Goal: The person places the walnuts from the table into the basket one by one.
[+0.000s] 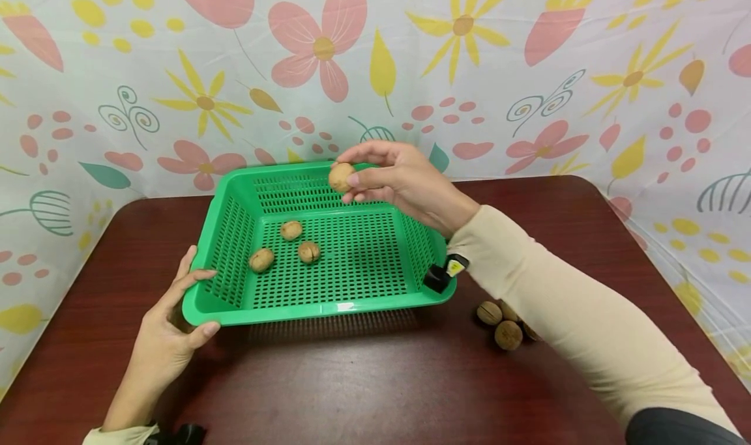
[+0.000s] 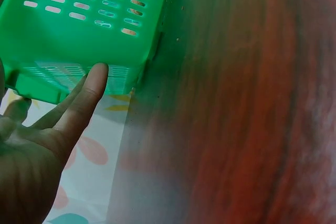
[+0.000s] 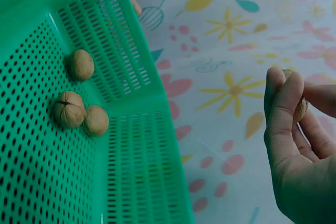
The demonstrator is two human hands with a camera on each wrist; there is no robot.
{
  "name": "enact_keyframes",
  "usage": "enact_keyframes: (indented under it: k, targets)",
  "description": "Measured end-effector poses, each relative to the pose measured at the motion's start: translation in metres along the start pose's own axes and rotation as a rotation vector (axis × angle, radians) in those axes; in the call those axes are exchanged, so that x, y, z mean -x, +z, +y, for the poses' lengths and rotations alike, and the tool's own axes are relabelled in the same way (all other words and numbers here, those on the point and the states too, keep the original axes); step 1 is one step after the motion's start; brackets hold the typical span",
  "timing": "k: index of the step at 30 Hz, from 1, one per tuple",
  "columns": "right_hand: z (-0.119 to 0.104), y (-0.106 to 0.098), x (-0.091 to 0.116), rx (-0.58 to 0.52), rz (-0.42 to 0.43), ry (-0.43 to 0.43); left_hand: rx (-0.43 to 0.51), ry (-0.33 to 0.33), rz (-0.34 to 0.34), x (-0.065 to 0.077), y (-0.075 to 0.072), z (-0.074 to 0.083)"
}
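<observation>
A green plastic basket (image 1: 281, 315) with slotted walls and a perforated bottom rests on the table. Three walnuts lie inside: one at the left (image 1: 261, 260), one farther back (image 1: 291, 230) and a cracked-looking one (image 1: 308, 252) beside them. With thumb and fingers spread over the rim, my left hand (image 1: 161, 344) holds the basket's near left corner; its fingers (image 2: 84, 100) lie along the outer wall in the left wrist view. My right hand (image 1: 405, 181) pinches a pale walnut (image 1: 340, 177) above the basket's far side. The right wrist view shows that walnut mostly hidden behind the fingers.
Several darker walnuts (image 1: 508, 335) sit in a small group on the dark reddish table (image 1: 352, 380), right of the basket and partly behind the right sleeve (image 1: 563, 308). A flower-printed cloth (image 1: 375, 73) hangs behind the table.
</observation>
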State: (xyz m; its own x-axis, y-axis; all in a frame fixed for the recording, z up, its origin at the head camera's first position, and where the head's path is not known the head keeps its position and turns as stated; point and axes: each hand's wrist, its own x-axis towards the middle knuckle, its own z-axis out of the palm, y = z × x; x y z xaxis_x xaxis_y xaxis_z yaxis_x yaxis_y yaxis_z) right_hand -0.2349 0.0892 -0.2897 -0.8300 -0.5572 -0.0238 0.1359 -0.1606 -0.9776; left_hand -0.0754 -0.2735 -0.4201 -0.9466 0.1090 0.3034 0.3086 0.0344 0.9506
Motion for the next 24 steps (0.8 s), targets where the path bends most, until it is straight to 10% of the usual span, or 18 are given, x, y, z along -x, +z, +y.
enact_keyframes:
  k: [24]
  targets:
    - [0.061, 0.019, -0.087, -0.067, -0.024, 0.112, 0.012, -0.002, -0.006, -0.001, -0.002, -0.002]
